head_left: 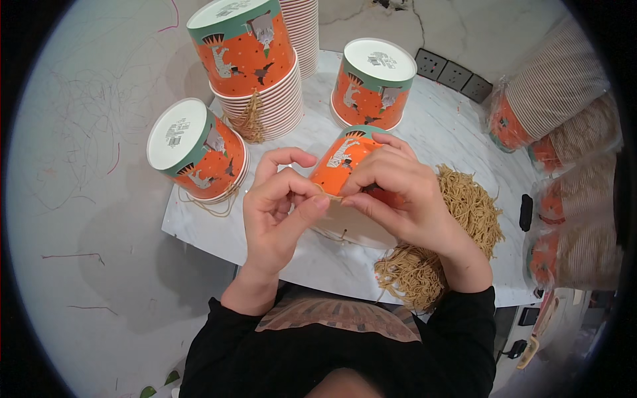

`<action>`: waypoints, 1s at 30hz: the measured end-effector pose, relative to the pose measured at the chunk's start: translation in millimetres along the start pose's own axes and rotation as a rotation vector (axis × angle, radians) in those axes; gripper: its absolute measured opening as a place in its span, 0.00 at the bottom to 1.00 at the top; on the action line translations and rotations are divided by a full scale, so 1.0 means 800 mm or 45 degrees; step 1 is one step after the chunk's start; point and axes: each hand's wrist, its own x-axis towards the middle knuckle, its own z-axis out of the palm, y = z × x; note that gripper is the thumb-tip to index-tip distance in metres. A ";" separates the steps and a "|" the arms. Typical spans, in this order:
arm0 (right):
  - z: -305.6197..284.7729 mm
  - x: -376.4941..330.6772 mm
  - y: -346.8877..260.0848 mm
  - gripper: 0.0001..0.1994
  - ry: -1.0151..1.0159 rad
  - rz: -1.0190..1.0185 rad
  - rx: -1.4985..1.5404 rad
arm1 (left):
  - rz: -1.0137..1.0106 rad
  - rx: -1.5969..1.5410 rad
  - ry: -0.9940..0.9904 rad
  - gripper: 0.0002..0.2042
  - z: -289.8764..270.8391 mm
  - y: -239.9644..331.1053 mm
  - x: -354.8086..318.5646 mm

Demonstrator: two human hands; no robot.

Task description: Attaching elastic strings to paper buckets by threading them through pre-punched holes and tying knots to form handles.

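An orange and green paper bucket [330, 171] lies on its side between my hands, its white open mouth turned toward me. My left hand [273, 215] pinches a thin tan cord [326, 195] at the bucket's rim, thumb against forefinger. Close beside it, my right hand [408, 192] pinches the cord too, its fingers bent over the bucket's upper side and hiding part of it. A small knot of cord [344, 231] shows near the mouth's lower part. Loose piles of tan cord [470, 209] lie beside and under my right wrist.
Upturned buckets stand at the left [206, 149] and far right [373, 83] of the marble-patterned table [206, 222]. A tall bucket stack [245, 53] rises behind, with cord hanging from it. Plastic-wrapped bucket stacks [557, 79] line the right side. Black sockets [454, 74] sit at the back.
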 end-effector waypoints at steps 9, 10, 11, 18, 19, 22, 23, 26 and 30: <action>0.004 -0.002 -0.009 0.07 -0.057 -0.062 -0.263 | 0.091 0.010 0.080 0.03 0.008 -0.012 -0.003; 0.001 -0.002 -0.009 0.07 -0.077 -0.073 -0.254 | 0.091 0.010 0.080 0.03 0.009 -0.011 -0.003; 0.000 -0.001 -0.010 0.07 -0.097 -0.084 -0.244 | 0.121 0.035 0.100 0.03 0.011 -0.011 -0.003; -0.015 0.002 -0.006 0.06 -0.091 0.058 0.110 | 0.070 0.143 -0.109 0.04 0.010 0.014 0.012; -0.016 0.003 -0.001 0.05 -0.057 0.087 0.159 | 0.073 0.145 -0.109 0.04 0.011 0.017 0.016; -0.016 0.000 0.005 0.05 0.013 0.191 0.264 | 0.023 0.266 -0.041 0.11 0.022 0.028 0.025; -0.016 0.000 0.004 0.05 0.037 0.244 0.339 | 0.025 0.263 -0.046 0.11 0.017 0.025 0.026; -0.015 0.001 0.004 0.04 0.042 0.289 0.419 | 0.045 0.443 -0.283 0.10 -0.001 0.025 0.025; -0.012 0.003 0.000 0.04 0.063 0.309 0.463 | 0.057 0.389 -0.178 0.07 0.012 0.022 0.026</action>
